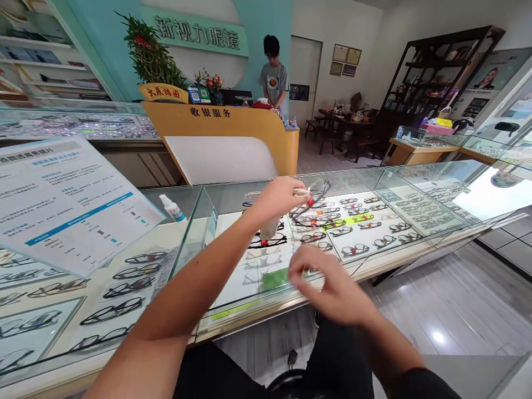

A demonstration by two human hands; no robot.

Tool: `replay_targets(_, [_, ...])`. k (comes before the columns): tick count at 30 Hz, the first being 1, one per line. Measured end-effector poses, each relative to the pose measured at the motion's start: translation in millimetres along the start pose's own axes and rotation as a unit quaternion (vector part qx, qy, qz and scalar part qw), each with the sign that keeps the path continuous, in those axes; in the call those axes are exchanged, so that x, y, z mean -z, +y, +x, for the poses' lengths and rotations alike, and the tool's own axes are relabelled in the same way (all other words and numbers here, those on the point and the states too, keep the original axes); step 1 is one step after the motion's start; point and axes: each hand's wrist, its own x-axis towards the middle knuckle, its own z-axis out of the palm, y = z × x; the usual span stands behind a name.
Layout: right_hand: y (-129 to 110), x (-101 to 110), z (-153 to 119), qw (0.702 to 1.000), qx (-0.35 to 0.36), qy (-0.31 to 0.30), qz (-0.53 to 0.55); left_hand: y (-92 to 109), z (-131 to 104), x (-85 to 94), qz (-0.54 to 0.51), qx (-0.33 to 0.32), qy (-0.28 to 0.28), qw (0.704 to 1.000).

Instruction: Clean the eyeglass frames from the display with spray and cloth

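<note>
My left hand (280, 198) is closed on a pair of eyeglasses (320, 195) held above the glass display case. A red tag (310, 201) hangs on the frame, and something whitish shows at my fingertips. Lower and to the right, my right hand (338, 285) hovers over the front edge of the case, apart from the glasses. Its thumb and curled finger come together at their tips; blur hides whether anything is between them. Under the glass lie rows of eyeglasses (355, 249), some red-tagged, and a green card (276, 279).
A printed sheet (70, 205) and a white spray bottle (172, 208) are at the left. Beyond the case stands a yellow reception counter (286, 144) with a person (274, 77) behind it. A dark stool (291, 382) shows below.
</note>
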Motion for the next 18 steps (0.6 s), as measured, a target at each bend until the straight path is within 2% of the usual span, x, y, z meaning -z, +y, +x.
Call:
replay_targets(1, [7.1, -21.6, -16.8, 0.983, -0.038, -0.156, 0.093, 4.1, 3.4, -5.5, 0.065, -0.007, -0.065, 0.996])
replay_targets(2, [18.5, -49.2, -31.3, 0.939, -0.084, -0.283, 0.179, 8.1, 6.9, -13.2, 0.123, -0.016, -0.125, 0.984])
replay_targets(3, [33.0, -82.0, -43.4, 0.883, -0.150, -0.349, 0.274, 11.6, 10.3, -22.8, 0.172, -0.024, -0.176, 0.969])
replay_targets(4, [49.1, -118.6, -52.9, 0.818, -0.237, -0.378, 0.363, 14.4, 13.6, -33.7, 0.211, -0.028, -0.216, 0.953])
replay_targets(5, [64.9, -157.3, -59.5, 0.747, -0.320, -0.402, 0.421, 16.2, 16.5, -45.0, 0.234, -0.026, -0.239, 0.942])
replay_targets(7, [90.1, -232.5, -63.7, 0.639, -0.448, -0.368, 0.506, 16.4, 21.3, -66.0, 0.254, -0.012, -0.255, 0.933])
replay_targets(9, [101.7, -293.5, -55.3, 0.562, -0.534, -0.283, 0.565, 12.6, 25.0, -81.4, 0.261, 0.001, -0.256, 0.931])
replay_targets(10, [102.3, -315.9, -46.9, 0.535, -0.585, -0.281, 0.541, 9.8, 26.4, -86.7, 0.266, 0.007, -0.256, 0.929])
replay_targets(11, [100.2, -332.7, -36.4, 0.516, -0.614, -0.278, 0.528, 6.6, 27.6, -90.7, 0.270, 0.011, -0.257, 0.928])
replay_targets(13, [90.7, -350.9, -12.5, 0.489, -0.609, -0.301, 0.547, 0.6, 29.4, -96.0, 0.279, 0.020, -0.259, 0.924])
replay_targets(18, [62.6, -351.7, 32.5, 0.461, -0.574, -0.395, 0.550, -5.7, 31.3, -104.6, 0.299, 0.033, -0.263, 0.917])
